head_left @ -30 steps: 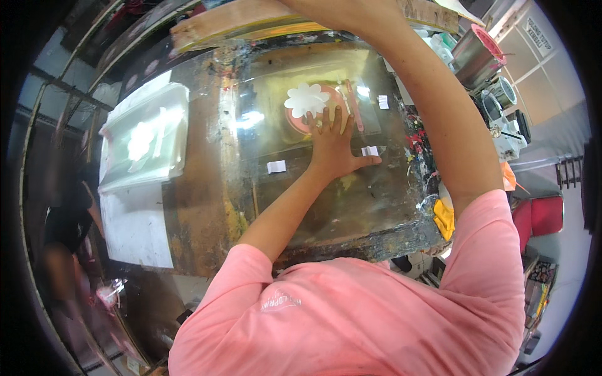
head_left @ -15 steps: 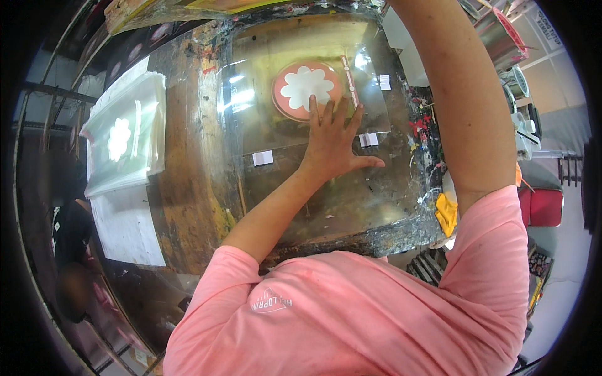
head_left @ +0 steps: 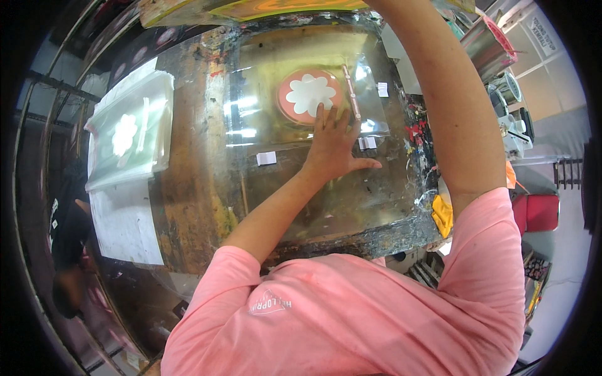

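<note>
My left hand [head_left: 332, 147] lies palm down with its fingers spread on a clear plastic sheet [head_left: 263, 119]. Its fingertips touch the lower edge of a pink disc [head_left: 286, 108] bearing a white flower shape [head_left: 307, 91]. To the right of the disc runs a thin pink strip with beads [head_left: 351, 94]. Small white folded tabs [head_left: 266, 158] lie along the sheet's edges, one of them [head_left: 367, 143] just right of my fingers. My right arm reaches up past the top edge, so my right hand is out of sight.
A wooden frame with yellow-orange mesh [head_left: 276, 9] stands raised along the far edge. Left on the paint-stained table [head_left: 188, 188] rests a stack of clear printed sheets [head_left: 94, 156] on white paper. Pots [head_left: 489, 44], a yellow cloth [head_left: 443, 215] and a red chair [head_left: 540, 212] are at right. Another person is at far left.
The frame at the far edge shows more to the right of my arm. My left hand has drawn back slightly over the flower, staying spread. The view has shifted a little.
</note>
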`<control>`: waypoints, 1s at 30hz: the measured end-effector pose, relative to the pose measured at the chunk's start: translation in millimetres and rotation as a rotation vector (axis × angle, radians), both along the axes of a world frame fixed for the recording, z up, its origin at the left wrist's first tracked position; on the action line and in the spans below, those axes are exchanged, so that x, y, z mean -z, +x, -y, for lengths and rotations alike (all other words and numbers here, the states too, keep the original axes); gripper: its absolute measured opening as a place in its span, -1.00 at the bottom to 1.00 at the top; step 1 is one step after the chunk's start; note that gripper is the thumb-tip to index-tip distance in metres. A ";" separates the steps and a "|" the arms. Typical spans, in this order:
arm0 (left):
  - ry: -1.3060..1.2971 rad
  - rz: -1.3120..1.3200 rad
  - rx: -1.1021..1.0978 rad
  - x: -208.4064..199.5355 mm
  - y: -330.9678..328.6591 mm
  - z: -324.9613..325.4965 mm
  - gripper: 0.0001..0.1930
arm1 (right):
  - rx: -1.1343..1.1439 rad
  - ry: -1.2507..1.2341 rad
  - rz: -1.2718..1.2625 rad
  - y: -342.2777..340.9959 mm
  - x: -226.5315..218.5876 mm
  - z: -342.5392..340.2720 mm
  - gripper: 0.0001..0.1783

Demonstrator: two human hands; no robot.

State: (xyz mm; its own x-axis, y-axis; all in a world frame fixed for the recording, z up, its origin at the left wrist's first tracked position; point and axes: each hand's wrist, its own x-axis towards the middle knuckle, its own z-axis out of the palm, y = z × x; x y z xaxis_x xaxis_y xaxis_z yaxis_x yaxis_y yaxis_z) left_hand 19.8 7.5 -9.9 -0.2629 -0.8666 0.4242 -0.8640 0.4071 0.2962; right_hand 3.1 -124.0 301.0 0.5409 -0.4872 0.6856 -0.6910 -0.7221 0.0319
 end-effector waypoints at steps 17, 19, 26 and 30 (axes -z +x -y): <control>-0.024 -0.392 -0.098 -41.4 36.3 -11.6 -0.16 | -0.056 0.006 -0.003 -2.3 4.2 -12.7 -0.18; 0.030 -0.670 -0.255 -69.5 68.0 -22.7 -0.28 | -0.078 -0.006 0.034 -9.4 8.7 -15.7 -0.20; -0.059 -1.202 -0.221 -156.2 164.2 -48.4 0.08 | -0.116 -0.080 0.079 -17.3 51.9 -45.9 -0.24; -0.137 -1.147 -0.317 -144.3 151.0 -66.6 0.21 | -0.108 -0.110 0.073 -22.7 65.8 -64.9 -0.34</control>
State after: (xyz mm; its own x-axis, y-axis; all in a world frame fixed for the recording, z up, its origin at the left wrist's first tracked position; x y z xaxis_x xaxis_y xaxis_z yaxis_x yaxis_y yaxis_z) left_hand 170.8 74.0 134.4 0.5456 -0.7539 0.3660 -0.1925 0.3123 0.9303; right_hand -19.6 -59.1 235.2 0.5331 -0.3483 0.7710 -0.6127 -0.7874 0.0679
